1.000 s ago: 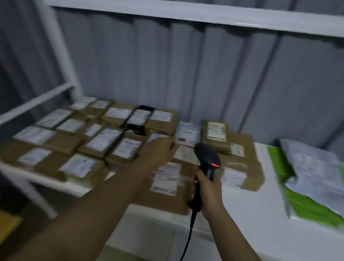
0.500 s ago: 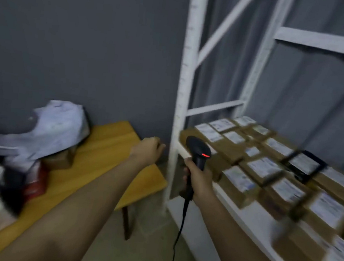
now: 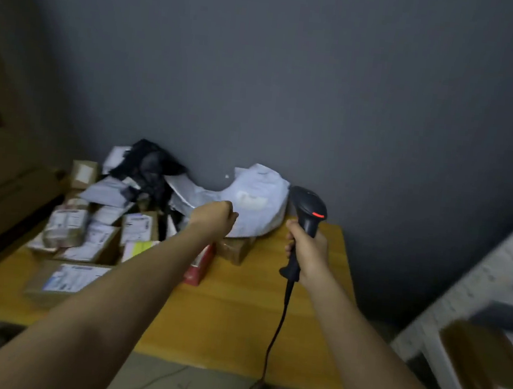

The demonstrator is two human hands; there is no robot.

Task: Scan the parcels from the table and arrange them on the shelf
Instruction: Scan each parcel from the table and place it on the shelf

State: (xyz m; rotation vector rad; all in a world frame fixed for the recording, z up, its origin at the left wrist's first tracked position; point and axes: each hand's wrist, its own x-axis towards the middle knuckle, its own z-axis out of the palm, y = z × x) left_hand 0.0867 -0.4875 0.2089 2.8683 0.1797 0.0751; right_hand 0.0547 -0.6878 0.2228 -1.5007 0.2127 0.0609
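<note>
A yellow wooden table (image 3: 236,312) carries a heap of parcels: brown boxes with white labels (image 3: 66,226), a flat box near the front edge (image 3: 69,279), a red box (image 3: 198,266) and a large white poly mailer (image 3: 254,200). My left hand (image 3: 215,217) reaches out over the heap in front of the white mailer, fingers loosely curled and holding nothing. My right hand (image 3: 306,250) grips the handle of a black corded barcode scanner (image 3: 308,212), held upright over the table's right part with its red light on.
The white metal shelf frame (image 3: 473,290) stands at the right edge with a brown labelled parcel (image 3: 490,371) on it. A black bag (image 3: 150,167) lies at the back of the heap. The scanner cable (image 3: 275,332) hangs to the floor. A grey wall lies behind.
My view has swung left from the shelf of parcels to the table. My left hand has left the shelf and now reaches over the heap; the scanner stays in my right hand.
</note>
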